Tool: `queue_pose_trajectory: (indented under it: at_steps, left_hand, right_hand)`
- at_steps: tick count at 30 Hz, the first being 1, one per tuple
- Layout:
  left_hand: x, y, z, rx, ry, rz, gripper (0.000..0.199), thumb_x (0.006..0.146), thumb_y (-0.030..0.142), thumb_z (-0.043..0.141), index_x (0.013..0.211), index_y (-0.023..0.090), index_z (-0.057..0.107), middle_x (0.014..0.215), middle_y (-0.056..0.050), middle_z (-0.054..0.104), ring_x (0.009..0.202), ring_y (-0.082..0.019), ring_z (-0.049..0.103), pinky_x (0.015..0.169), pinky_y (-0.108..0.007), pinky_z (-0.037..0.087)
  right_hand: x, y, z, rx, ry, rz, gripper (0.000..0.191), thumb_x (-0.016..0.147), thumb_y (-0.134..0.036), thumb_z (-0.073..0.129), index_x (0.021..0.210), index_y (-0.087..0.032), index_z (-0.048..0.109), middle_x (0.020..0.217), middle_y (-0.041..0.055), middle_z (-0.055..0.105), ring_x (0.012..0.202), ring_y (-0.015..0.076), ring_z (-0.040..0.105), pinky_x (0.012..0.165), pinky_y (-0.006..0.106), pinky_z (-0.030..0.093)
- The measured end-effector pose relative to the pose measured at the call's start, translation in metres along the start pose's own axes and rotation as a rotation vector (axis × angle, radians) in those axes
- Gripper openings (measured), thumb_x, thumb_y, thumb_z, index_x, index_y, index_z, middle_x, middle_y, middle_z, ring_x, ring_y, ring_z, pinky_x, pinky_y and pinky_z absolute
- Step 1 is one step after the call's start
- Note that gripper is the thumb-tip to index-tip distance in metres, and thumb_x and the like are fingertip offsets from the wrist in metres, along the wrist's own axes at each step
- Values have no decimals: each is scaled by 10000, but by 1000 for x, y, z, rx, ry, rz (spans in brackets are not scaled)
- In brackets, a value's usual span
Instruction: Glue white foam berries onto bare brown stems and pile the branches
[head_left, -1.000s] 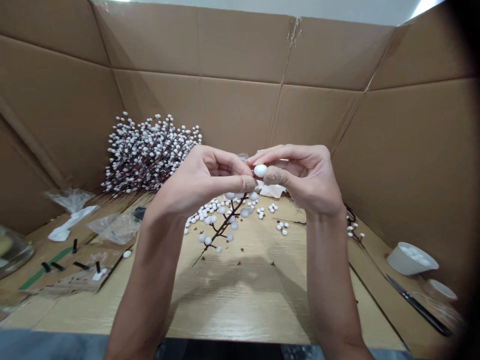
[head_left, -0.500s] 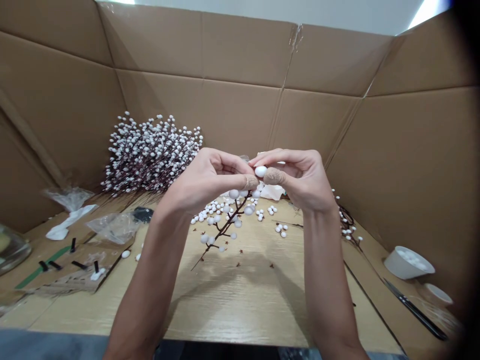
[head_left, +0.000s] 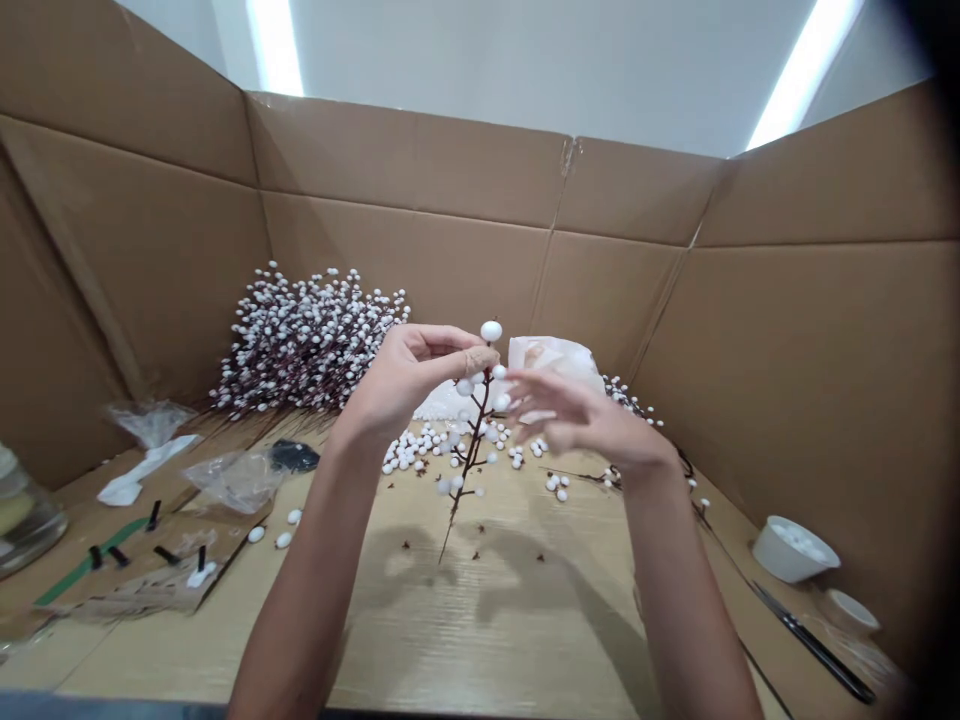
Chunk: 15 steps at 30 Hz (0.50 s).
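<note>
My left hand pinches a brown artificial berry branch near its top, between a wrapped thumb and the fingers. White berries sit along its side twigs, and one larger white berry is at the tip, just above my fingertips. The stem's lower end slants down over the table. My right hand is off the branch on its right side, fingers apart and smeared by motion, with nothing seen in it. Loose white berries lie on the table behind the branch.
A pile of finished berry branches leans at the back left. On the left lie plastic bags and cardboard with black strips. To the right are a white cup of berries and a black-handled knife. Cardboard walls enclose the table.
My right hand has let go of the white berry at the tip and drawn away, opening. The branch now hangs more upright in my left hand. The view has tilted up.
</note>
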<state>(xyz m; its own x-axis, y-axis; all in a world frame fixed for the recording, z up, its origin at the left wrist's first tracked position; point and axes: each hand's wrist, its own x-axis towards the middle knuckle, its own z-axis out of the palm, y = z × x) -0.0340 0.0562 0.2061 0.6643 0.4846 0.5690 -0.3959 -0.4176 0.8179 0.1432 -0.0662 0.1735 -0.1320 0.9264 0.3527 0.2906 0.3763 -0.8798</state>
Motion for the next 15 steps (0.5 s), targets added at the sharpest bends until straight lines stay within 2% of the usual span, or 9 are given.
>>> queue_pose_trajectory:
  at_steps: [2, 4, 6, 10, 13, 15]
  left_hand:
    - [1, -2, -4, -39, 64, 21, 98, 673, 265, 743, 712, 176, 734, 690, -36, 688, 602, -105, 589, 566, -218, 467]
    - [3, -4, -8, -87, 119, 30, 104, 667, 266, 743, 713, 174, 733, 704, -39, 692, 614, -104, 594, 583, -221, 470]
    - [4, -7, -12, -145, 156, 32, 97, 667, 258, 738, 717, 175, 732, 723, -40, 699, 632, -104, 602, 600, -223, 472]
    - [9, -18, -22, -225, 154, -6, 95, 695, 257, 713, 726, 169, 728, 759, -52, 707, 655, -97, 609, 631, -219, 477]
    - [14, -32, -28, -241, 105, -63, 168, 722, 325, 694, 764, 164, 718, 831, -86, 710, 748, -128, 642, 706, -246, 494]
    - [17, -41, -30, -156, 135, -109, 313, 744, 453, 657, 812, 150, 698, 930, -134, 700, 884, -192, 654, 774, -294, 500]
  right_hand:
    - [-1, 13, 13, -131, -145, 200, 763, 616, -333, 795, 1292, -233, 457, 1099, 72, 577, 832, 133, 618, 718, 277, 548]
    - [1, 28, 33, -199, -231, 309, 591, 615, -363, 788, 1138, -188, 578, 993, 50, 612, 707, 104, 603, 628, 234, 516]
    - [3, 45, 56, -159, -263, 348, 379, 665, -427, 738, 903, -144, 656, 811, 24, 626, 638, 99, 581, 590, 220, 483]
    - [4, 71, 90, -7, -107, 336, 365, 669, -493, 713, 682, -139, 621, 645, -4, 576, 547, 100, 542, 537, 226, 462]
    - [6, 82, 98, 24, 4, 312, 350, 674, -472, 721, 654, -142, 605, 652, -3, 579, 567, 107, 574, 563, 227, 457]
    - [11, 88, 96, 58, 64, 290, 333, 690, -459, 714, 686, -143, 611, 670, 7, 602, 591, 121, 604, 597, 245, 479]
